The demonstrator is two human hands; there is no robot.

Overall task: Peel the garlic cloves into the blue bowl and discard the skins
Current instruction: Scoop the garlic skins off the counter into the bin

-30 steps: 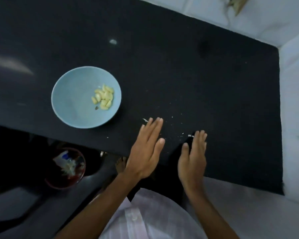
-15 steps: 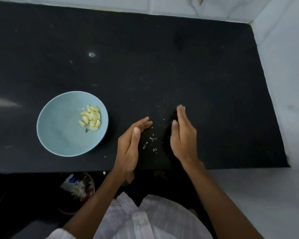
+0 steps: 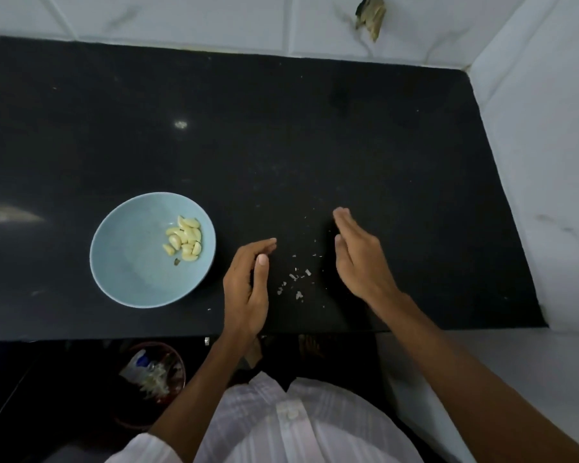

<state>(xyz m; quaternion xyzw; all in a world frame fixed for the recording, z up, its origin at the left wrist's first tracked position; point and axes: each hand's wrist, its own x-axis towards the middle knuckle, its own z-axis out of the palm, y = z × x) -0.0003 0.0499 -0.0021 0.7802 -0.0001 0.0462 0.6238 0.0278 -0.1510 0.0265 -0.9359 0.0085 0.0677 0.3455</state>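
Observation:
A light blue bowl point(image 3: 131, 272) stands on the black counter point(image 3: 281, 145) at the left and holds several peeled garlic cloves point(image 3: 185, 239). Small white scraps of garlic skin point(image 3: 296, 282) lie scattered on the counter near its front edge. My left hand point(image 3: 248, 289) stands on its edge just left of the scraps, fingers loosely bent, holding nothing. My right hand point(image 3: 358, 259) stands on its edge to their right, fingers straight, palm facing left. The scraps lie between the two hands.
White tiled walls point(image 3: 549, 162) close the counter at the back and right. Below the counter's front edge, on the floor at the left, stands a dark red bin point(image 3: 154, 382) with waste and skins in it.
Both hands have turned from lying flat on the counter onto their edges and now flank the skin scraps, which have gathered into a loose patch between them.

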